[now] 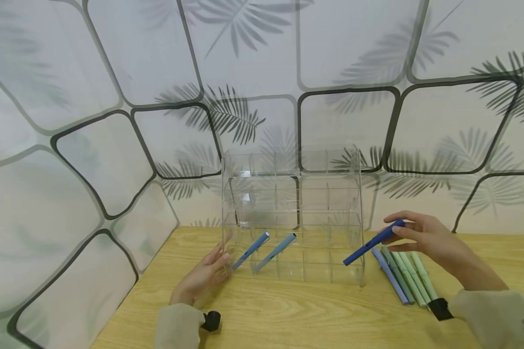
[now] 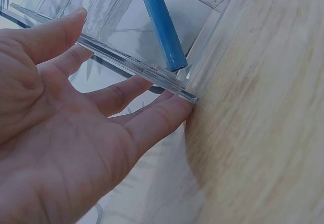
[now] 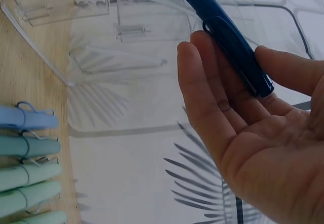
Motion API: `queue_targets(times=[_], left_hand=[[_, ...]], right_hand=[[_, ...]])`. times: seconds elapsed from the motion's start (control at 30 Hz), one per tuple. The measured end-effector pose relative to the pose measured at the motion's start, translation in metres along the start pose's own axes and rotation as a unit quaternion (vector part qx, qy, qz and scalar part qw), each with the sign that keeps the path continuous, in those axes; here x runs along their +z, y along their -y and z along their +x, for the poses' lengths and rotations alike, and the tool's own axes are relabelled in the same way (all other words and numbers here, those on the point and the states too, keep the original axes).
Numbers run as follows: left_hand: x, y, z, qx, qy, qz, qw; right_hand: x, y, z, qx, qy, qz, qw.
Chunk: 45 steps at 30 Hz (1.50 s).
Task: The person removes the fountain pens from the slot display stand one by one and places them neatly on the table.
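In the head view my right hand (image 1: 436,245) holds a dark blue clip pen (image 1: 371,245) between thumb and fingers. The pen slants down to the left, its lower end overlapping the right side of a clear tiered rack (image 1: 317,272). In the right wrist view, the thumb presses the pen's clip end (image 3: 235,52) against the fingers. My left hand (image 1: 203,278) is at the rack's left side, its fingers extended along the side panel (image 2: 136,70). Two lighter blue pens, one at the far left (image 1: 251,251) and another beside it (image 1: 275,253), lean in the bottom tier.
Several pens lie side by side on the wooden table (image 1: 288,315), right of the rack: a periwinkle pen (image 1: 393,276), a grey-green pen (image 1: 399,274) and light green pens (image 1: 424,276). A leaf-patterned covering (image 1: 262,63) rises behind the rack and along the left.
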State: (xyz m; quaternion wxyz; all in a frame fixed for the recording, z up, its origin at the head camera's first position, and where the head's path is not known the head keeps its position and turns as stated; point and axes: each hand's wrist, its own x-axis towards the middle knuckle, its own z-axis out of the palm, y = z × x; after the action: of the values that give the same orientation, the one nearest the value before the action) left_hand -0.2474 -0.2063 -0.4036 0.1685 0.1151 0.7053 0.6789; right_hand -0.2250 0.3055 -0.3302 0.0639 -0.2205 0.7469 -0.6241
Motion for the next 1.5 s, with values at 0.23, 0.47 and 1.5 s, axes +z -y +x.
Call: queue_targets(times=[0.23, 0.47, 1.5], left_hand=[[-0.001, 0.000, 0.000, 0.007, 0.001, 0.005, 1.0000], [-0.003, 0.001, 0.000, 0.025, -0.010, 0.043, 0.9987], [-0.002, 0.001, 0.000, 0.009, -0.015, 0.038, 0.9991]], right_hand=[[-0.011, -0.004, -0.004, 0.002, -0.027, 0.033, 0.999], [-0.020, -0.010, -0.009, 0.010, -0.059, 0.030, 0.998], [-0.066, -0.026, -0.021, 0.132, -0.135, -0.142, 0.972]])
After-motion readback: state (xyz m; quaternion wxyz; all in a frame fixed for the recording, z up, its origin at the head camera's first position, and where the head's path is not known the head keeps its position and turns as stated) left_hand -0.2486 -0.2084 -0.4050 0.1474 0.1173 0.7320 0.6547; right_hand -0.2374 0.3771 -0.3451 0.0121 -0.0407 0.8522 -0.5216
